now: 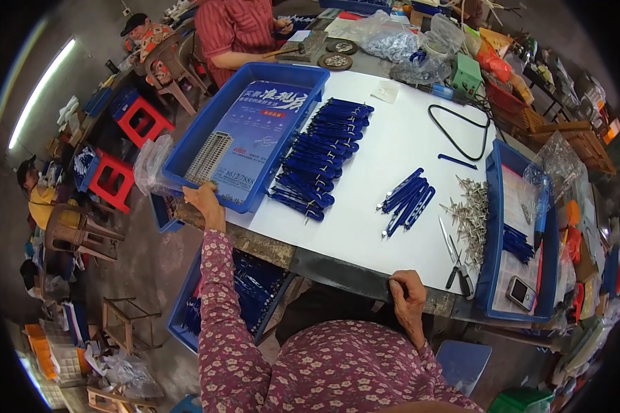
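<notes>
My left hand (205, 203) is closed on the near rim of a large blue plastic tray (260, 199) at the table's left. A printed sheet with a picture of a building (238, 144) lines the tray. My right hand (408, 299) rests at the table's front edge, fingers curled, with nothing visible in it. Between the hands, on white paper (365, 227), a long row of slim blue pieces with metal tips (317, 158) lies beside the tray. A smaller bunch of blue pieces (408, 199) lies nearer the middle. Right of it are a heap of small metal parts (470, 210) and black-handled scissors (455, 258).
A second blue tray (492, 268) at the right holds blue pieces and a phone (521, 292). A black cord loop (461, 153) lies farther back. Below the table stands a filled blue crate (186, 327). Across the table sits a person in a red shirt (231, 34).
</notes>
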`<state>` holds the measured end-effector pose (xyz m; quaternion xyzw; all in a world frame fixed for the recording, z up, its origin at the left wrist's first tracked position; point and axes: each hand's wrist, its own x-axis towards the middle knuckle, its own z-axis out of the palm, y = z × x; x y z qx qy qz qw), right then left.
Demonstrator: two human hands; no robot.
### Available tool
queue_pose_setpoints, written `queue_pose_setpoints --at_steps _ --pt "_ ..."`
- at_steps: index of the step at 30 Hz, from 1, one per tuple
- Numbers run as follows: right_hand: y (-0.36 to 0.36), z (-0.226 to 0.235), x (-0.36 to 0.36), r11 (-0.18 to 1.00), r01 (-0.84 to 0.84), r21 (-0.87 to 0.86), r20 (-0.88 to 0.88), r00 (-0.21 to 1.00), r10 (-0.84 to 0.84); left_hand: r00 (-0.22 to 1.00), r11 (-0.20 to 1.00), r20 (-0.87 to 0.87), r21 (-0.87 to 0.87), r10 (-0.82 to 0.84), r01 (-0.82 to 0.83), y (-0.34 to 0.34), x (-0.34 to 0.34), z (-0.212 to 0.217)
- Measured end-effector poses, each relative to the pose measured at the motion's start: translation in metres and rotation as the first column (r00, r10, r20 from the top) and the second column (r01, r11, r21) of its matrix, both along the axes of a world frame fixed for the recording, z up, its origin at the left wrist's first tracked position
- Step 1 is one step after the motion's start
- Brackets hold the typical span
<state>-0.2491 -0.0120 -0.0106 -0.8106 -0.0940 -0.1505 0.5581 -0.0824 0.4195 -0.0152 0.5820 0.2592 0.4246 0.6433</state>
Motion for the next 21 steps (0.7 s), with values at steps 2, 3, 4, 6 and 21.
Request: queue_pose_setpoints --at_steps 2,3,4,6,21 --pt "-0.001 -0.001 -0.001 1.000 -0.003 0.002 -0.015 1.000 0.003 0.995 0.999 -0.090 0.007 0.051 -0.051 -0.017 -0.003 0.012" --pt "0.000 -0.002 0.001 1.000 -0.001 -0.011 -0.012 1.000 0.001 0.998 1.000 -0.059 -0.011 0.016 -0.016 -0.011 -0.003 0.001" --pt "0.000 -0.002 0.000 1.000 0.012 -0.024 0.008 1.000 -0.012 0.998 1.000 -0.057 -0.014 0.021 -0.022 -0.015 -0.005 0.003" --pt "0.000 -0.002 -0.002 1.000 0.004 -0.014 0.009 1.000 -0.004 0.996 0.996 0.072 -0.076 -0.048 0.054 -0.022 -0.010 0.006" --pt "0.003 0.000 0.002 1.000 0.011 -0.022 -0.074 0.997 -0.012 0.969 0.408 -0.220 0.899 0.116 0.156 -0.026 -0.018 0.054"
